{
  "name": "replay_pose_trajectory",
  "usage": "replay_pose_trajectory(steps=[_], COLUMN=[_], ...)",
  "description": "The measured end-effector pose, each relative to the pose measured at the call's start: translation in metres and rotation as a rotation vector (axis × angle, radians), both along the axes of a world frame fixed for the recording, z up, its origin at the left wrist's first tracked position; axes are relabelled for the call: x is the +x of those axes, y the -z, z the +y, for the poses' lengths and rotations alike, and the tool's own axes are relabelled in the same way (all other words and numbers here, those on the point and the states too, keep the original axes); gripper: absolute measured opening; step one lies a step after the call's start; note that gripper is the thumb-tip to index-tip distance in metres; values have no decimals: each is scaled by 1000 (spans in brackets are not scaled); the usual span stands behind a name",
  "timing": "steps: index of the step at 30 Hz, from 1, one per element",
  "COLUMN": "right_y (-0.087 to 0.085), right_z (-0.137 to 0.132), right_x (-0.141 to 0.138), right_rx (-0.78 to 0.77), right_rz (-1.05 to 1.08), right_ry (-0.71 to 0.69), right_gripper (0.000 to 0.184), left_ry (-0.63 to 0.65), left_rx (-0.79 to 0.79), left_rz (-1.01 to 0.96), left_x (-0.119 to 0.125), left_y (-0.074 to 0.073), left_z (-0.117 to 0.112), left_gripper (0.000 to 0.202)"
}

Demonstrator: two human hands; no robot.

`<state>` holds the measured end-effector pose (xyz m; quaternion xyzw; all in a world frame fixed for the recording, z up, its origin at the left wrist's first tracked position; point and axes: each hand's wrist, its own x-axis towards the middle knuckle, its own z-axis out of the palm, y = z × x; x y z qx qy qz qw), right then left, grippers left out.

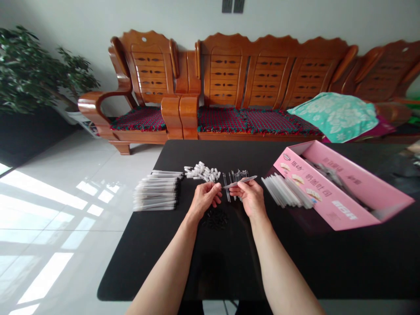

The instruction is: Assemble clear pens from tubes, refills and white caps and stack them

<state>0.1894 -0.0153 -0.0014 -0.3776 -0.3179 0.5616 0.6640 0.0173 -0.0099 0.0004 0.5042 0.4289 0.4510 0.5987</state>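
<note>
The tabletop (229, 262) is glossy black, and the tube (246, 179) in the right fingers (244, 187) is clear, like the stack (155, 192) with dark tips left of the left fingers (212, 191). Just beyond the fingers lie white caps (203, 171), and just on their near side black bits (215, 218), almost lost on the black. Right of the fingers the box (331, 210) is pink with white lettering; far beyond them the cushions (249, 120) are woven red and green, and the cloth (334, 114) is teal with white flowers.

The bench (229, 271) is black and matt. The pen tube (241, 180) looks like clear plastic. The pink box (341, 210) is smooth card.
</note>
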Motion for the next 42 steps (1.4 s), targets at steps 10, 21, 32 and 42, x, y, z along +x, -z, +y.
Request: replay_pose_trajectory(steps=[10, 21, 32, 42], right_y=[0, 1, 1, 0], right_z=[0, 1, 0, 0], right_x=[0, 0, 1, 1], right_rx=[-7, 3, 6, 5], right_rz=[0, -14, -17, -15], right_ry=[-2, -10, -15, -12], right_gripper=[31, 28, 27, 28], left_ry=[-22, 2, 41, 17], left_rx=[21, 26, 1, 3], left_rz=[-23, 16, 37, 33], left_x=[1, 2, 1, 1], left_y=[1, 0, 4, 2], left_z=[1, 0, 1, 0], left_gripper=[39, 36, 42, 49])
